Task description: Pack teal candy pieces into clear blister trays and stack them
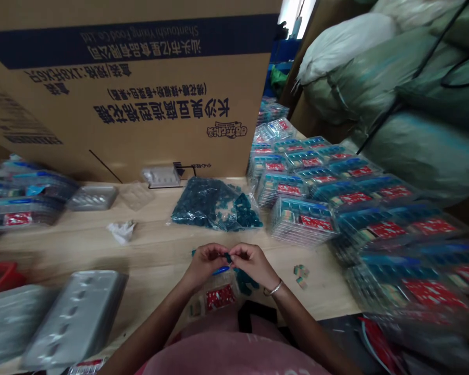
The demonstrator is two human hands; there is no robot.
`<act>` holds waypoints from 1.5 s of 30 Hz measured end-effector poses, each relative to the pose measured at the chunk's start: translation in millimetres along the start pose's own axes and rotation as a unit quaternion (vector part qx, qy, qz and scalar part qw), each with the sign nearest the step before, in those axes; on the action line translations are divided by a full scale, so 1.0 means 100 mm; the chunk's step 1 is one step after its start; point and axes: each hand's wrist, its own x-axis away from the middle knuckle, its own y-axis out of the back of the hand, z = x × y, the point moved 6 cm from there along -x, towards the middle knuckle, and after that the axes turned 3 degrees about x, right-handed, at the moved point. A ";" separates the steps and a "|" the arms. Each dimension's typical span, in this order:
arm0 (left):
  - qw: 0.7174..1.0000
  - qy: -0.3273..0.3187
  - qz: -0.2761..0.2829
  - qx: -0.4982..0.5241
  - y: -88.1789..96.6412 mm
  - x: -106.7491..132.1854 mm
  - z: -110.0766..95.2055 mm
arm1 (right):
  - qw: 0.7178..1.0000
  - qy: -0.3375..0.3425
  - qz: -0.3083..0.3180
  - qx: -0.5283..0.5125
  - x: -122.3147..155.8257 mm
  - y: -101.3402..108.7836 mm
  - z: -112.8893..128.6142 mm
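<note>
My left hand (205,265) and my right hand (254,264) meet above the wooden table (160,260), their fingers pinching a small teal piece (229,257). A bright blue sliver (221,270) shows just below my fingertips. Under my wrists lies an open clear packet with a red label (220,298), and loose teal pieces (245,282) sit beside it. Farther ahead rests a clear bag of teal pieces (214,205). My hands partly hide the packet.
Stacks of clear packs with red labels (303,221) fill the right side. A large printed cardboard box (128,88) stands at the back. Silver plastic trays (74,317) lie at front left, near a red basket (2,276). Bulging green sacks (414,88) rise at right.
</note>
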 end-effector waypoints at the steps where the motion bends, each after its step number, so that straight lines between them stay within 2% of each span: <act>1: 1.000 0.005 -0.011 0.001 0.01 0.00 0.01 | 1.000 0.002 -0.002 0.009 0.01 -0.01 0.00; 5: 0.998 0.040 -0.033 0.042 0.01 0.02 0.08 | 1.000 -0.011 0.015 0.001 0.07 -0.06 0.01; 10: 0.986 0.110 -0.005 0.122 -0.03 0.14 0.14 | 0.999 0.010 0.025 0.036 0.13 -0.13 0.11; 18: 0.990 0.094 -0.056 0.091 0.11 0.30 0.20 | 0.996 -0.003 0.084 0.028 0.13 -0.28 0.13; 22: 0.992 0.076 -0.064 0.080 0.11 0.33 0.19 | 0.995 -0.017 0.101 0.008 0.12 -0.31 0.07; 25: 0.995 0.052 -0.064 0.048 0.11 0.33 0.16 | 0.996 -0.009 0.084 0.023 0.12 -0.30 0.08; 29: 0.998 -0.008 -0.065 0.004 0.13 0.32 0.09 | 0.996 -0.006 0.076 0.043 0.13 -0.31 0.12; 33: 0.989 -0.080 -0.101 -0.071 0.14 0.36 0.01 | 0.993 0.004 0.097 0.074 0.14 -0.33 0.17; 35: 0.982 -0.096 -0.117 -0.113 0.14 0.38 -0.01 | 0.985 0.046 0.092 0.140 0.14 -0.33 0.26; 38: 0.983 -0.093 -0.114 -0.112 0.15 0.38 -0.03 | 0.952 0.133 0.079 0.264 0.15 -0.34 0.44; 41: 0.995 -0.042 -0.069 -0.055 0.17 0.36 -0.02 | 0.921 0.184 0.087 0.331 0.18 -0.37 0.56; 45: 0.999 0.018 -0.033 -0.031 0.21 0.36 -0.02 | 0.905 0.199 0.105 0.361 0.20 -0.41 0.61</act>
